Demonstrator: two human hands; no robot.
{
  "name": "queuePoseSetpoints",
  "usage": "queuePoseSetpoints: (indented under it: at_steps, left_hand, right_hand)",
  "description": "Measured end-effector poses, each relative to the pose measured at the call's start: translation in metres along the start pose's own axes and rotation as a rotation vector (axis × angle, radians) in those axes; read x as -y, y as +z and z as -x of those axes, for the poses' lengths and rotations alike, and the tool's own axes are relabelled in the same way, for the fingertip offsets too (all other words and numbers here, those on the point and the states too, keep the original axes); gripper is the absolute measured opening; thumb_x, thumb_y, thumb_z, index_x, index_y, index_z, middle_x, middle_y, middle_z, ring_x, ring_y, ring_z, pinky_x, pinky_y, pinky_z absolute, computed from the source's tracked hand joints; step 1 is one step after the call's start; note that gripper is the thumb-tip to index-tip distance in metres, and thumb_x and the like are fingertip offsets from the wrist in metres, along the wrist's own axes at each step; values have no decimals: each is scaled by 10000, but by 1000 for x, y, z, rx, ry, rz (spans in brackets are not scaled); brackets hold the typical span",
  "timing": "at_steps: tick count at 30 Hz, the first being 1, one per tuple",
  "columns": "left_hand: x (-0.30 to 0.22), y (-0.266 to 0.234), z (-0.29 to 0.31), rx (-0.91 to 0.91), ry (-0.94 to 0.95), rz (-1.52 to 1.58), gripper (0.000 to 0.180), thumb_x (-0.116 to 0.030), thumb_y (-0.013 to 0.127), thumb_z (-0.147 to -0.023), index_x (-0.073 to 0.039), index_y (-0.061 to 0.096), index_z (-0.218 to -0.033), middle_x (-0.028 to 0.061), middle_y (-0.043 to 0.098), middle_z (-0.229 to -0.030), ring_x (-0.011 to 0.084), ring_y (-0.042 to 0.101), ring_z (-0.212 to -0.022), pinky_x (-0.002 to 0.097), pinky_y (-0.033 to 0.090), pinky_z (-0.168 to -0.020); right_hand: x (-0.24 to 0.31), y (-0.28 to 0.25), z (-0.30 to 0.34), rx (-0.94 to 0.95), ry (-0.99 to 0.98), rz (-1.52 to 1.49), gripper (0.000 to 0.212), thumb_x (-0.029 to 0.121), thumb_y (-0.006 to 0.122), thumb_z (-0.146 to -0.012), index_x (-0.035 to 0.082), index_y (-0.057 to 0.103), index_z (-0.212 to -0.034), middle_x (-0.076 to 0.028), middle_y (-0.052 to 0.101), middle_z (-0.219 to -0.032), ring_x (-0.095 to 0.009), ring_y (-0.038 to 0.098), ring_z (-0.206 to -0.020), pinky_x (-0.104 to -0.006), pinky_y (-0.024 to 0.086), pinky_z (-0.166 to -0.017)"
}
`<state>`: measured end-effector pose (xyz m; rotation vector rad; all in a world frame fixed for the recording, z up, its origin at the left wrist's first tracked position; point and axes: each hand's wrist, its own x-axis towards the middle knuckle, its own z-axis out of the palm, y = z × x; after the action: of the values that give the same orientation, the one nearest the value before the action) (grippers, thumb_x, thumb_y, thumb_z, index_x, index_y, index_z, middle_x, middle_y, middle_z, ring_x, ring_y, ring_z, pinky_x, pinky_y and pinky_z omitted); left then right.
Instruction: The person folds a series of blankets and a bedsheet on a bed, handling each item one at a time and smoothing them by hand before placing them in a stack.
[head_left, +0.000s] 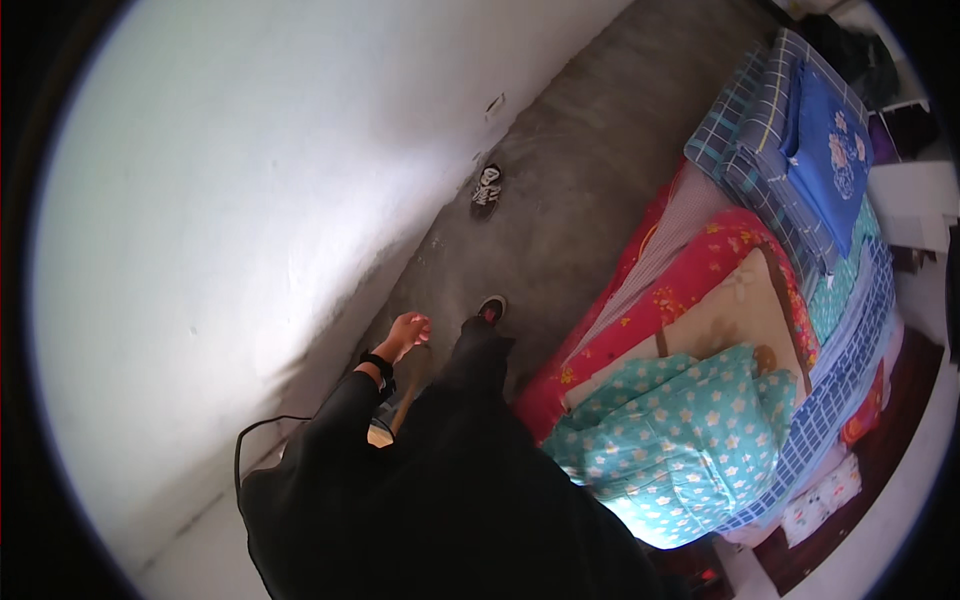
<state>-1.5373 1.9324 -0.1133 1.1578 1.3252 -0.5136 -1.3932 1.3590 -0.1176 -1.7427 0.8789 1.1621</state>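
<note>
My left hand (408,332) hangs in front of me beside the white wall, a dark band around its wrist. Its fingers are curled in loosely, and nothing shows in them. Below it, close to my dark clothing, is a pale wooden strip (405,405), partly hidden by my sleeve. My right hand is out of the picture. To my right lies a bed piled with bedding: a teal flowered cloth (690,430) bunched in front, a red flowered quilt (700,255) and a beige mat (715,310).
A white wall (250,180) runs along my left. A single dark shoe (486,195) lies on the grey floor (590,150) against it. Folded checked bedding (745,140) with a blue flowered cloth (830,150) on top is stacked at the bed's far end. A black cable (243,440) loops at the left.
</note>
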Motion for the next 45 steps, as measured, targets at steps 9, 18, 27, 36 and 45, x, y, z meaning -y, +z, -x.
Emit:
queuePoseSetpoints:
  at_steps: [9, 18, 27, 36, 45]
  left_hand:
    - [-113, -6, -139, 186, -228, -66, 107, -111, 530, -820, -34, 600, -844, 70, 602, -741, 208, 573, -627, 327, 449, -559]
    - [-390, 167, -244, 390, 798, -814, 155, -188, 536, -803, -58, 616, -832, 92, 628, -787, 225, 613, -746, 358, 477, -660]
    - [-576, 195, -283, 213, 647, -904, 184, -181, 484, -854, -59, 593, -770, 82, 595, -714, 199, 573, -675, 331, 457, -622]
    - [-818, 268, -490, 355, 199, -1290, 243, -207, 547, -702, 5, 620, -792, 175, 644, -777, 295, 640, -744, 365, 509, -673]
    - [-1177, 513, -580, 463, 1022, -938, 163, -177, 499, -802, -54, 603, -818, 100, 605, -700, 206, 595, -620, 336, 480, -595]
  right_hand:
    - [24, 48, 41, -27, 142, -292, 241, 251, 513, -853, 41, 552, -964, -66, 587, -724, -150, 560, -574, -271, 439, -457]
    - [236, 47, -67, 91, -39, -423, 241, 256, 509, -858, 43, 551, -962, -59, 583, -716, -144, 552, -561, -274, 431, -445]
    - [815, -62, -195, -14, -1024, 313, 212, 201, 510, -864, 80, 539, -1036, -75, 598, -821, -176, 584, -730, -272, 456, -650]
    - [946, -125, -391, 187, -500, -312, 230, 234, 482, -883, 47, 535, -1006, -63, 591, -733, -140, 581, -579, -238, 434, -495]
    - [1057, -212, -395, -143, -258, -279, 244, 241, 479, -879, 39, 542, -1000, -95, 618, -752, -153, 604, -589, -239, 426, -480]
